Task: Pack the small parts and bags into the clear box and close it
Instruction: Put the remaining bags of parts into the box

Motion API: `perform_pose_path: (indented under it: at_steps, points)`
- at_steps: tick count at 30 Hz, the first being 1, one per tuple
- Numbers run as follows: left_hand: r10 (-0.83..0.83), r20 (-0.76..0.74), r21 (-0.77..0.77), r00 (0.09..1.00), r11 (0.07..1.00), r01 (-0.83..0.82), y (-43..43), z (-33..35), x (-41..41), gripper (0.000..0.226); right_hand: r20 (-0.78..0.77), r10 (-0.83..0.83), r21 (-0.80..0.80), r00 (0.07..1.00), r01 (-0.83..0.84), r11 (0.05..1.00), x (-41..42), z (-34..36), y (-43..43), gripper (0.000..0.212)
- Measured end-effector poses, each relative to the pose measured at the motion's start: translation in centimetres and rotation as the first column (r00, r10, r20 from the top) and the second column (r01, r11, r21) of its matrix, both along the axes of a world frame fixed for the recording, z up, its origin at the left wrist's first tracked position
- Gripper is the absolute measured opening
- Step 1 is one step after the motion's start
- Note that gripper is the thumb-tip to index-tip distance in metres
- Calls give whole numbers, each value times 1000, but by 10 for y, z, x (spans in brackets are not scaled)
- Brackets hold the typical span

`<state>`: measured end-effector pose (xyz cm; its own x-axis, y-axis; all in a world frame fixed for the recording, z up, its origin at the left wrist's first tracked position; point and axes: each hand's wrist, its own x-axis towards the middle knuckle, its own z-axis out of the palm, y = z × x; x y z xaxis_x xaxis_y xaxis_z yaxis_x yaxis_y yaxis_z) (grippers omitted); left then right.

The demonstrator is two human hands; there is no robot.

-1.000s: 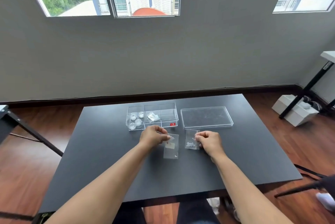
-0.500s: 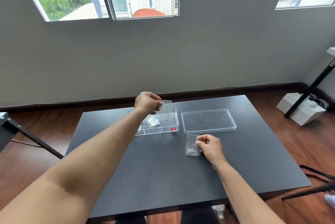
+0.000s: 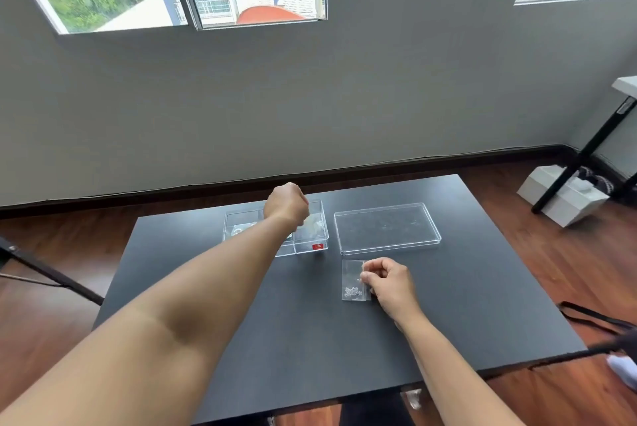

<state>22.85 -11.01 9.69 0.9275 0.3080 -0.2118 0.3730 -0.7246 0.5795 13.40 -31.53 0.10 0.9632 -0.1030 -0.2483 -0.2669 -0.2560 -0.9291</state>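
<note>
The clear box [image 3: 307,248] stands open at the back of the black table [image 3: 293,329], with a red label on its front wall. My left hand [image 3: 286,206] reaches into its right compartment, fingers curled down on a small clear bag [image 3: 315,224] that is mostly hidden. Small round parts [image 3: 238,229] lie in the left compartment. The clear lid [image 3: 386,228] lies flat to the right of the box. In front of the lid, my right hand [image 3: 391,282] pinches the edge of a second clear bag [image 3: 354,282] of small white parts lying on the table.
The table's front edge runs close to my body. On the wooden floor at the right stand a white box [image 3: 562,200] and the black leg [image 3: 582,160] of another table. A dark stand leg [image 3: 51,279] slants at the left.
My left hand lifted its bag off the table, carried it back over the clear box and has now lowered it into the right compartment. My right hand stays on the second bag.
</note>
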Motion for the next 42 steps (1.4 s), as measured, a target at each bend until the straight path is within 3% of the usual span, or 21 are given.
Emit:
perform_pose_path:
  at_steps: [4,10,15,20,24,32,42]
  points:
    - [-88,-14,321,996,943,88,-6,-4,-1,34,1,-1,-29,1000,1,1000,-1,-2,0,22]
    - [-187,-35,458,982,870,182,-3,-16,-3,36,-5,6,-36,1000,-6,999,-1,0,0,19]
    - [-168,69,316,983,939,138,9,-17,-10,23,-14,-15,6,1000,15,1000,-2,5,-1,20]
    - [69,208,175,976,979,-106,53,-13,-32,21,24,-77,130,997,74,989,13,27,-1,16]
    - [247,141,77,959,963,-259,96,-23,-55,33,87,-24,107,996,15,994,41,57,16,10]
    - [374,118,-126,920,924,-360,120,-31,-73,44,41,140,-165,989,-132,977,87,87,80,23]
    - [410,119,-200,904,902,-382,130,-38,-77,48,-46,235,-541,971,-222,811,100,85,120,20]
